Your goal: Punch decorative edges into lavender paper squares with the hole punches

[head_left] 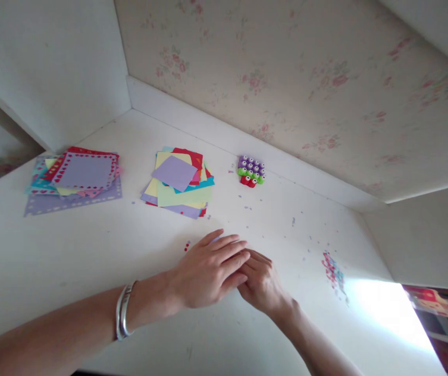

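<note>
Meeting over the desk [208,342], left hand [204,272] and right hand [261,279] overlap, left fingers [228,251] slightly apart, right ones curled; whether they grip anything I cannot tell; behind, bordered papers [85,169] look finished, plainer papers [175,173] perhaps remain, confetti [332,271] scattered

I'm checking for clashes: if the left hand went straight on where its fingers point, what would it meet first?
Most likely the right hand, since the left hand overlaps it in this view. Depth is unclear, so the left one might pass just over it instead.
</note>
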The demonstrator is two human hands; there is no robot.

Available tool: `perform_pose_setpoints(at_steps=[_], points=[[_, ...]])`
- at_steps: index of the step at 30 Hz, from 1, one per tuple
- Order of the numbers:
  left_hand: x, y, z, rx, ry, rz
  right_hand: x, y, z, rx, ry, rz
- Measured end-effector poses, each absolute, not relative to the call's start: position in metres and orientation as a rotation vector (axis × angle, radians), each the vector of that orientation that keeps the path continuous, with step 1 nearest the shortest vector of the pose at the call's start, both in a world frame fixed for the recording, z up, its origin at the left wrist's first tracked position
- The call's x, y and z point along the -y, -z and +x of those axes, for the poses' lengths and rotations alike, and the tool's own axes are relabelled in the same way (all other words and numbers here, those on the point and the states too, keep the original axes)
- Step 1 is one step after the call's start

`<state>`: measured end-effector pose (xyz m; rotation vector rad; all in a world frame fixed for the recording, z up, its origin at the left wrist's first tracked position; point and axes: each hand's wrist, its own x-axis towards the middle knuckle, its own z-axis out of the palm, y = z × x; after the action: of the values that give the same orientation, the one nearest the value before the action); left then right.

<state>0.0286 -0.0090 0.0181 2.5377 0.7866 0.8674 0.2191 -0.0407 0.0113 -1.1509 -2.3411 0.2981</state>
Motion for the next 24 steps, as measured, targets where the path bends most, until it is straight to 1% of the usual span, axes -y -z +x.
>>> perform_pose_setpoints(at_steps=[4, 7, 14, 24], points=[[-0.001, -0.009, 0.019, -0.961, -0.890, 2.420, 0.045, -0.011, 0.219, 2.381, -0.369, -1.185], [-0.003, -0.006, 0.006, -1.051, -0.882, 2.396, 0.046, -0.010, 0.220, 2.377, -0.360, -1.193], [0.015, -0.003, -0.006, -1.066, -0.707, 2.478, 0.046, -0.012, 0.219, 2.385, -0.336, -1.193], [0.022, -0.004, -0.005, -1.063, -0.646, 2.541, 0.052, -0.009, 0.217, 2.355, -0.283, -1.250]])
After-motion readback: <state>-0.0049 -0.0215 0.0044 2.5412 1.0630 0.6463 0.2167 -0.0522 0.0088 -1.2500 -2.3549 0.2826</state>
